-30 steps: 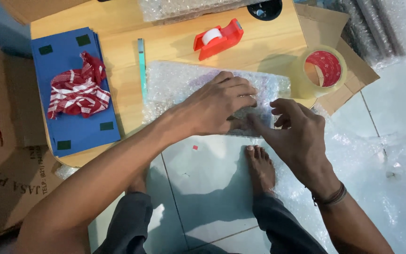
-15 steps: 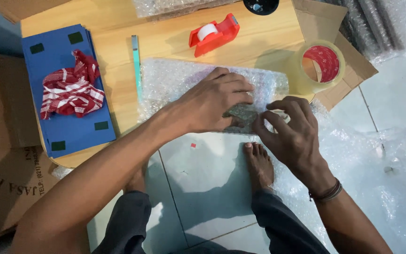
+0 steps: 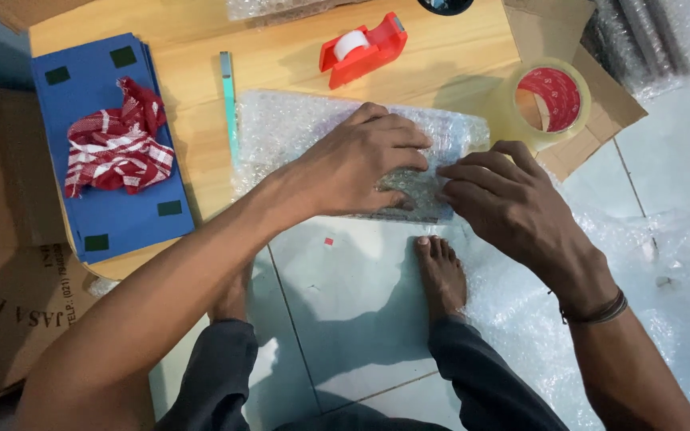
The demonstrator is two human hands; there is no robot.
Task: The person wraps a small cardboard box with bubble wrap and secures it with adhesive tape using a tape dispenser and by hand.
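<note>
Bubble-wrapped parcel (image 3: 297, 136): flat on the wooden table (image 3: 201, 80), near edge, under both hands. Left hand (image 3: 361, 164): palm down, fingers extended, pressing the wrap's centre. Right hand (image 3: 505, 199): at the left hand's 3 o'clock, fingertips bent onto the parcel's right end; grip cannot be told. Blue boards (image 3: 97, 215) with red checked cloth (image 3: 117, 148): 9 o'clock. Packing tape roll (image 3: 549, 100): 2 o'clock. Red tape dispenser (image 3: 361, 49): 12 o'clock, beyond.

Wooden table (image 3: 281, 40) bears bubble wrap (image 3: 281, 132), tape dispenser (image 3: 363, 49), blue folders (image 3: 105, 207)
</note>
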